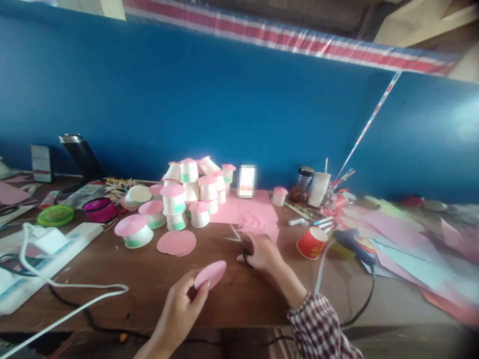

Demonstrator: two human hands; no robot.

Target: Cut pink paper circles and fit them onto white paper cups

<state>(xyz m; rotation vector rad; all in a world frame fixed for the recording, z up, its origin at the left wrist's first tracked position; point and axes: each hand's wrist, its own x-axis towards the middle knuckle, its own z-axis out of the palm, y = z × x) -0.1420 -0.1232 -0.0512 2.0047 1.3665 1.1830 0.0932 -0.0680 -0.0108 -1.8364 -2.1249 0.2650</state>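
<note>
Between the thumb and fingers of my left hand (183, 301) is a pink paper disc (211, 274), tilted up above the table. My right hand (264, 253) is closed round the black handles of a pair of scissors (234, 233), whose blades point away to the left, spread apart close to the tabletop. Flat on the wood left of the scissors lie overlapping pink paper discs (175, 243). Beyond them stand several white paper cups topped with pink discs (174, 199), some stacked. Pink paper sheets (228, 207) lie just past my right hand.
At right are a red paper cup (312, 243), a glue gun (354, 244) with its cord, markers (324, 222) and loose coloured paper (407, 249). A white power strip (80, 239) with cables lies at left. A blue wall (224, 99) closes off the back.
</note>
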